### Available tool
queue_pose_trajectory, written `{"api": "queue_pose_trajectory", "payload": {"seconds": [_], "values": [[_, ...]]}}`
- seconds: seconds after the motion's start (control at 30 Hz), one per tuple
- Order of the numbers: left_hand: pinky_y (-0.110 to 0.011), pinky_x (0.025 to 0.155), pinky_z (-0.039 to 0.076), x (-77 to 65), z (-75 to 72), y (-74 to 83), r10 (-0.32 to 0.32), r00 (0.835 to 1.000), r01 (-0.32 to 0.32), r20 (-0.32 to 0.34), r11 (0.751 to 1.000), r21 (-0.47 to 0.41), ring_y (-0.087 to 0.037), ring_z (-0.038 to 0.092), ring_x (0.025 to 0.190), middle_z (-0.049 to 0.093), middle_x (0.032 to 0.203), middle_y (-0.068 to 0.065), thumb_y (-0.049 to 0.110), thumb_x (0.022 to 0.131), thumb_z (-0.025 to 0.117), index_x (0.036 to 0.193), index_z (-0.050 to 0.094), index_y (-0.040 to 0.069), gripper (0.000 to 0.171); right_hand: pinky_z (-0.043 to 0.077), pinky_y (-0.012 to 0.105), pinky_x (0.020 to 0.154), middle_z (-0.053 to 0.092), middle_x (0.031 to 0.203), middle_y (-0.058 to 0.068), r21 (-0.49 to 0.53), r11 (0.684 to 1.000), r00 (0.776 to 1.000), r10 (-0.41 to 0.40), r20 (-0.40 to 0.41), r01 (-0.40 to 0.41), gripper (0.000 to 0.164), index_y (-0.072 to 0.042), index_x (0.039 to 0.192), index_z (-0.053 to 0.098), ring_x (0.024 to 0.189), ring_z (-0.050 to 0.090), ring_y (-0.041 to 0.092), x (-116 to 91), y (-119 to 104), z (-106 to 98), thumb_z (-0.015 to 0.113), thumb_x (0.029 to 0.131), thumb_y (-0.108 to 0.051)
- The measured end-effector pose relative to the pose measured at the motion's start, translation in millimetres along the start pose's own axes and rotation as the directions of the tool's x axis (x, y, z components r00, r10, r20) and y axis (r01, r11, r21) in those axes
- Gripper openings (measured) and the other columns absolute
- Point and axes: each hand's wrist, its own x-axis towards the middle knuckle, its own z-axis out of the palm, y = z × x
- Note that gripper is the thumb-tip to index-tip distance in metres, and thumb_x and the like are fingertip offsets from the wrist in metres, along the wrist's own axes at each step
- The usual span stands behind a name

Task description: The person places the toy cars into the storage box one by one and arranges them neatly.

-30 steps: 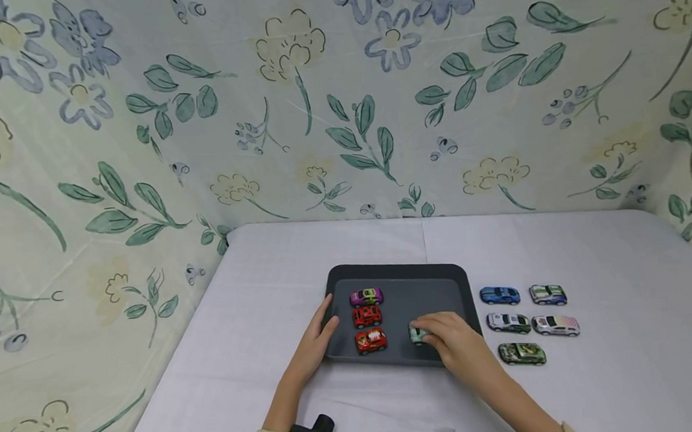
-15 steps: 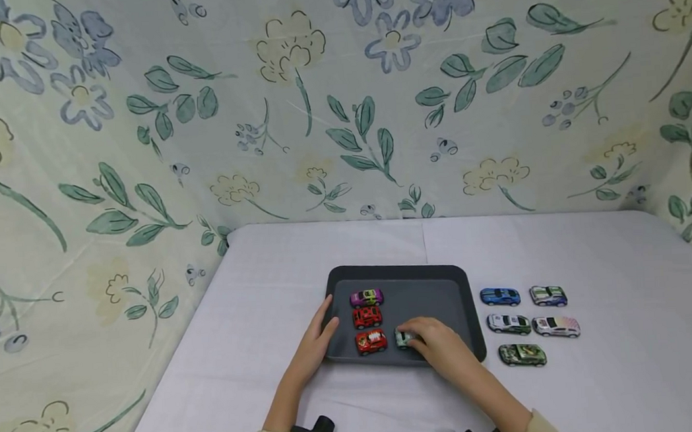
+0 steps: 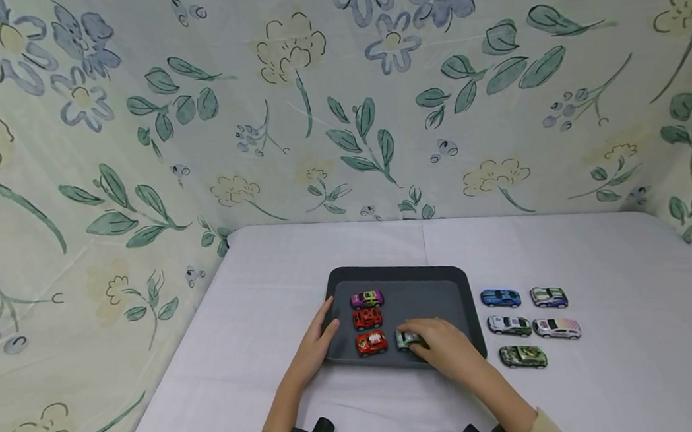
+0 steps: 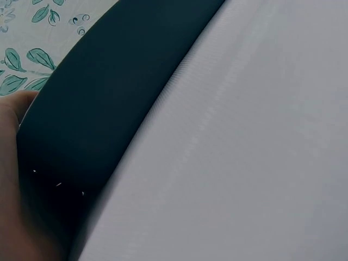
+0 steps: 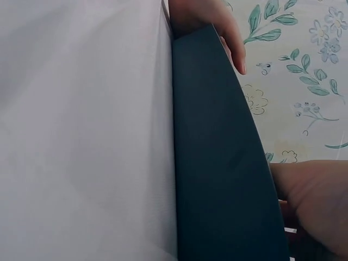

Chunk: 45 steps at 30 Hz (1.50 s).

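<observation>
In the head view a dark grey tray (image 3: 428, 290) lies on the white-covered table. Along its left side stand three toy cars: a purple one (image 3: 366, 299), a red one (image 3: 367, 318) and a red one with a white engine print (image 3: 371, 342). Right of the lowest, my right hand (image 3: 449, 348) pinches a pale green toy car (image 3: 406, 340), its rear part hidden by the fingers. My left hand (image 3: 310, 344) rests at the tray's left edge, fingers extended along the rim, thumb close to it. Both wrist views mostly show the tray's outer wall (image 5: 223, 163).
To the right of the tray several toy cars stand on the cloth: blue (image 3: 500, 298), white-and-green (image 3: 548, 297), silver (image 3: 509, 325), white-and-pink (image 3: 557, 328) and camouflage green (image 3: 523, 356). A floral curtain (image 3: 339, 110) hangs behind and at the left.
My right hand has moved left with the pale green car, towards the red car, then stopped; more of the car shows now. The left hand stays at the tray's edge.
</observation>
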Motion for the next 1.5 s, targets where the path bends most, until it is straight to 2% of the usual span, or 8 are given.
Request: {"api": "queue_pose_trajectory", "payload": {"seconds": [0.13,0.3,0.5,0.6,0.83,1.03,1.3,1.5], "values": [[-0.054,0.113,0.011,-0.1,-0.3,0.0,0.003,1.000,-0.003,0.004,1.000,0.000,-0.029,0.014,0.141,0.019,0.152,-0.006,0.035,0.096,0.042,0.144,0.024,0.027,0.052,0.035,0.049,0.104,0.063,0.117,-0.001,-0.038,0.999,0.998,-0.034,-0.053,0.032,0.035,-0.022,0.114,0.063,0.112,0.057,0.022,-5,2,-5,0.069,0.080,-0.021],[-0.053,0.113,0.012,0.4,-0.1,0.7,0.003,1.000,-0.003,0.003,1.000,0.006,-0.028,0.014,0.141,0.019,0.152,-0.006,0.035,0.096,0.042,0.144,0.024,0.028,0.052,0.037,0.049,0.102,0.063,0.116,-0.001,-0.092,0.994,0.987,-0.076,-0.142,0.063,0.034,-0.021,0.114,0.063,0.109,0.058,0.020,-13,3,-12,0.068,0.080,-0.023],[-0.053,0.113,0.011,-0.2,0.3,1.9,-0.010,1.000,0.010,-0.003,1.000,0.005,-0.027,0.014,0.141,0.019,0.152,-0.005,0.035,0.096,0.043,0.144,0.024,0.028,0.052,0.040,0.050,0.099,0.064,0.114,0.002,-0.130,0.987,0.954,-0.125,-0.272,0.092,0.036,-0.016,0.113,0.063,0.106,0.060,0.021,-27,9,-18,0.070,0.078,-0.023],[-0.053,0.113,0.012,-1.0,0.3,2.7,-0.008,1.000,0.008,-0.003,1.000,0.002,-0.028,0.013,0.141,0.019,0.152,-0.005,0.034,0.096,0.043,0.144,0.024,0.028,0.052,0.037,0.052,0.100,0.062,0.118,0.004,-0.143,0.986,0.941,-0.131,-0.313,0.090,0.039,-0.014,0.115,0.062,0.109,0.058,0.023,-34,12,-21,0.070,0.079,-0.023],[-0.054,0.113,0.012,-0.8,0.0,2.4,0.002,1.000,-0.002,0.000,1.000,0.007,-0.029,0.014,0.141,0.019,0.152,-0.007,0.034,0.096,0.042,0.144,0.024,0.027,0.052,0.026,0.052,0.105,0.051,0.131,0.007,-0.183,0.983,0.938,-0.078,-0.337,0.016,0.050,-0.015,0.125,0.055,0.119,0.048,0.028,-50,21,-27,0.069,0.078,-0.027],[-0.056,0.112,0.013,0.3,0.0,0.7,0.019,1.000,-0.019,-0.001,1.000,0.019,-0.033,0.014,0.140,0.020,0.152,-0.011,0.033,0.096,0.042,0.145,0.024,0.024,0.052,0.012,0.047,0.113,0.047,0.134,0.010,-0.235,0.971,0.930,-0.049,-0.365,-0.041,0.055,-0.014,0.126,0.053,0.122,0.043,0.030,-60,33,-31,0.070,0.076,-0.028],[-0.054,0.113,0.012,-1.1,0.5,1.9,0.000,1.000,0.000,0.001,1.000,0.006,-0.029,0.014,0.141,0.019,0.152,-0.007,0.034,0.096,0.042,0.144,0.024,0.028,0.052,0.013,0.052,0.112,0.047,0.133,0.013,-0.259,0.960,0.920,-0.001,-0.392,-0.110,0.056,-0.014,0.126,0.050,0.119,0.044,0.034,-70,54,-34,0.069,0.076,-0.029],[-0.055,0.112,0.012,-0.5,0.8,2.5,0.001,1.000,-0.001,0.000,1.000,0.004,-0.030,0.014,0.141,0.019,0.152,-0.008,0.034,0.096,0.042,0.144,0.024,0.026,0.052,0.011,0.056,0.111,0.044,0.135,0.015,-0.236,0.958,0.920,0.063,-0.387,-0.165,0.054,-0.013,0.129,0.047,0.119,0.042,0.036,-73,74,-39,0.064,0.082,-0.032]]}}
